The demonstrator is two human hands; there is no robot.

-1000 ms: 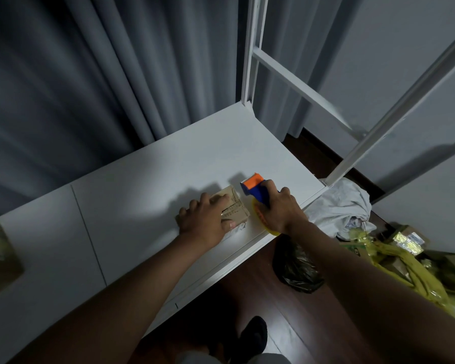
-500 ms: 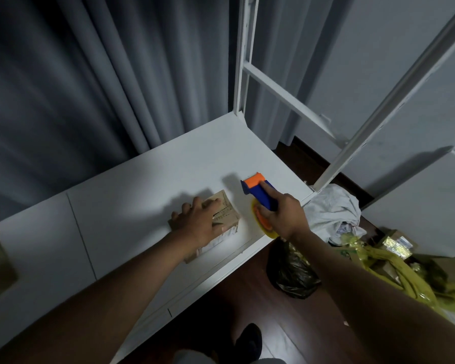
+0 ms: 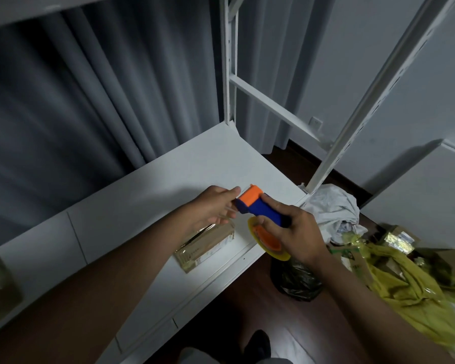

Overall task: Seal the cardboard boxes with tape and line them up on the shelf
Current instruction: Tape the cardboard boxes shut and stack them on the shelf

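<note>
A person's two bare hands work above a white shelf point(image 3: 147, 206) in a dim room. The right hand point(image 3: 294, 232) grips the blue handle of a tape dispenser point(image 3: 260, 206) with an orange head, its tape roll point(image 3: 268, 239) hanging below. The left hand point(image 3: 216, 208) is raised beside the dispenser's head, thumb and fingers extended toward it; whether they pinch the tape end cannot be told. A small cardboard box point(image 3: 205, 245) lies on the shelf near its front edge, under the left wrist. Right of the shelf, on the floor, lie a white cloth point(image 3: 331, 208), a black bag point(image 3: 297, 279) and yellow bags point(image 3: 405, 279).
</note>
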